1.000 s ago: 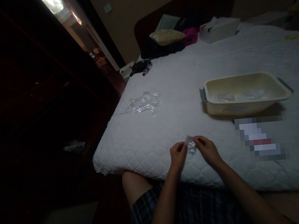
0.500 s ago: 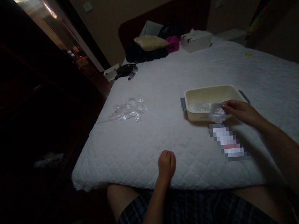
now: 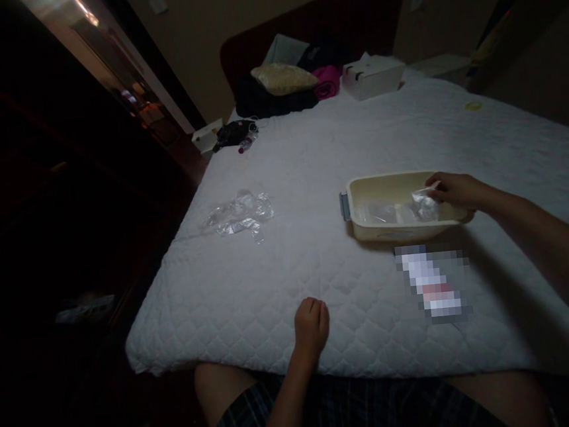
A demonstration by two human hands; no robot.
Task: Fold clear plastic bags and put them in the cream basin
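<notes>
One loose heap of crumpled clear plastic [image 3: 239,214] at far left on the white bed [image 3: 309,151], still outside the cream basin [image 3: 376,235], so apparently left undone. Toward the middle, left hand [image 3: 311,323] near the bed's front edge, fingers curled in; shows nothing held, though hides its palm. Farther right, more see-through wrapping [image 3: 383,213] already inside the basin, seemingly the finished part. Rightmost, one small shiny packet [image 3: 427,206] pinched by the right hand [image 3: 454,190] at the basin's right end, not yet released. Hangs just below the right fingertips, well apart from the left hand.
</notes>
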